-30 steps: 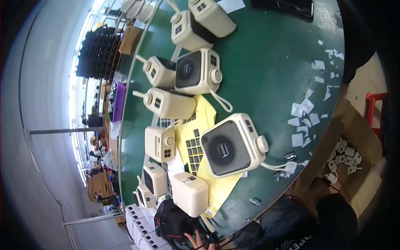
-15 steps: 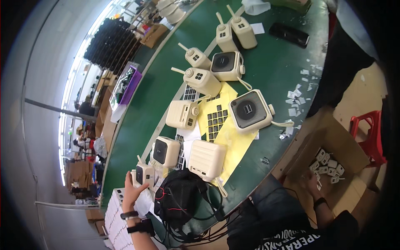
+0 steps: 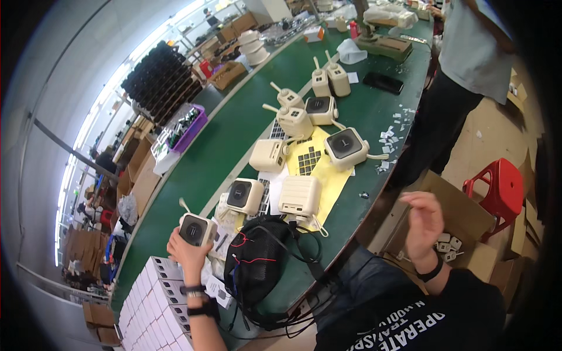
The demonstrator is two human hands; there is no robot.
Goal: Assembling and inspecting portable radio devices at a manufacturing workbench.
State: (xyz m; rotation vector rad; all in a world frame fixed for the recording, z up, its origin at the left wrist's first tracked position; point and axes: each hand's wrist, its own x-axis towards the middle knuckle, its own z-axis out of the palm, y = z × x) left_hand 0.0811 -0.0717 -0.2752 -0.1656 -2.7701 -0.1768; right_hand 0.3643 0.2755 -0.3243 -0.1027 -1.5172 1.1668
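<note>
My left hand (image 3: 185,250) is closed round a small cream portable speaker (image 3: 196,229) with a dark square grille and a strap, at the near left of the green table. My right hand (image 3: 422,227) is raised off the table's right side, near the cardboard box (image 3: 389,241); its fingers are loosely stretched and nothing shows in them. Several small cream devices (image 3: 449,244) lie in that box. On the table nearest my left hand stands another cream speaker (image 3: 244,195), with a ribbed one (image 3: 300,195) to its right. A black mesh bag (image 3: 257,257) with cables sits in front.
More cream speakers stand on yellow sheets (image 3: 333,193) and farther back. White boxes (image 3: 155,298) are stacked at the near left. A black phone (image 3: 383,82) and paper scraps (image 3: 387,140) lie to the right. Beyond are a standing person (image 3: 471,58) and a red stool (image 3: 500,190).
My left hand, earlier spread beside the small speaker, now grips it, and its grille faces me. My right hand has come up out of the cardboard box. The view has shifted, showing more of the far table.
</note>
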